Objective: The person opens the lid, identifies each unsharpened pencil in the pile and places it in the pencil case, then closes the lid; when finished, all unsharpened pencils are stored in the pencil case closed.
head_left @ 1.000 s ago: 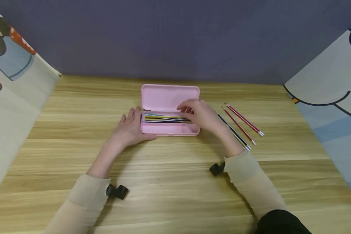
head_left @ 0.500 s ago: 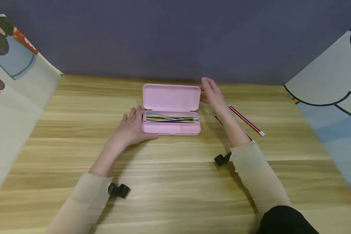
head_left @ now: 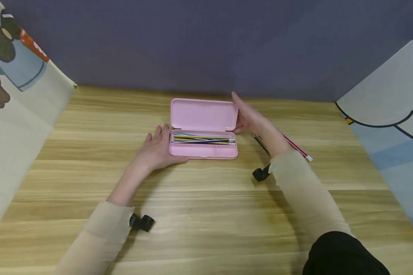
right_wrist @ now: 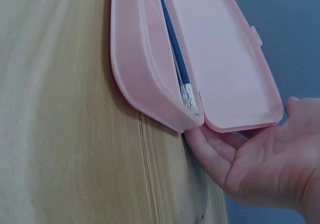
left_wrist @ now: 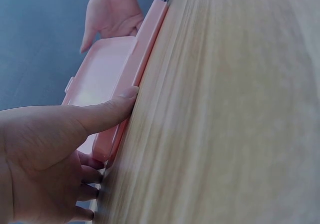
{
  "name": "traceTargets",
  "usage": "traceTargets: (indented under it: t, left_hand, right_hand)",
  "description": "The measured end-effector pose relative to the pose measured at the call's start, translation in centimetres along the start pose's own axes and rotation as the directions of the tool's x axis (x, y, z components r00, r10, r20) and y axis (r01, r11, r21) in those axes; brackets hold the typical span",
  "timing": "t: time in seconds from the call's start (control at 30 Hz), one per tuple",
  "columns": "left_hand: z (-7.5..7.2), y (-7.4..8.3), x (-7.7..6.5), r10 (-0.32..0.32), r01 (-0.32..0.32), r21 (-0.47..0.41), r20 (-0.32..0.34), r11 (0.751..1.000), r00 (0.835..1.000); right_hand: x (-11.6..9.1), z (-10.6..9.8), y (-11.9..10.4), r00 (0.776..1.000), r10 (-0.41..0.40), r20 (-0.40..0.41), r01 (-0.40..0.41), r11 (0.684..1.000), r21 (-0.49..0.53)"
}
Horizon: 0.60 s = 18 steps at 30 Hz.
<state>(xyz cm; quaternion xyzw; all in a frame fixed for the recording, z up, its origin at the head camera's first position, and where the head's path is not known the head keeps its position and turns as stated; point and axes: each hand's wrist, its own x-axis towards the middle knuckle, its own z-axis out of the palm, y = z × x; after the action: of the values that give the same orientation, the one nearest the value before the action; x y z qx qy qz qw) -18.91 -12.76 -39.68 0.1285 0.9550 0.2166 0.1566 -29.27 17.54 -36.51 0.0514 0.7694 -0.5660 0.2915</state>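
A pink pencil case [head_left: 196,151] lies on the wooden table, its lid [head_left: 204,114] raised at the back. Several striped pencils [head_left: 203,140] lie lengthwise in its rear compartment, eraser ends to the right. My left hand [head_left: 154,151] rests against the case's left end, fingers spread along the side and thumb [left_wrist: 112,112] on the front wall. At the right end, my right hand [head_left: 254,119] reaches behind the lid. In the right wrist view its fingers [right_wrist: 212,156] touch the hinge corner and lid's back, their tips partly hidden, while the thumb stands apart.
Red pencils [head_left: 298,148] and dark pencils [head_left: 259,142] lie on the table to the right, partly hidden under my right forearm. A dark grey panel [head_left: 206,46] rises behind the table [head_left: 192,210]. Patterned panels stand at both sides.
My right hand has left the pencils inside the case, moved out to the right, then come in behind the lid's right edge. The left hand stays at the left end.
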Motion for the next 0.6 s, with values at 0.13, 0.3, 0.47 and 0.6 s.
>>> traceTargets:
  t: [0.13,0.3,0.47,0.6]
  left_hand:
    - [0.0,0.2,0.0,0.0,0.0,-0.001,-0.002,1.0,1.0]
    - [0.0,0.2,0.1,0.0,0.0,-0.003,-0.006,1.0,1.0]
    - [0.2,0.0,0.1,-0.001,0.001,0.005,-0.012,1.0,1.0]
    - [0.3,-0.1,0.1,0.004,-0.004,-0.001,-0.021,1.0,1.0]
  right_hand:
    - [0.2,-0.4,0.0,0.998,0.019,0.058,-0.019,1.0,-0.01]
    - [0.2,-0.9,0.1,0.993,-0.006,0.118,0.006,1.0,-0.006]
    - [-0.1,-1.4,0.4,0.974,-0.061,0.217,0.062,0.998,0.003]
    - [-0.7,-1.6,1.0,0.953,-0.139,0.269,0.147,0.989,-0.011]
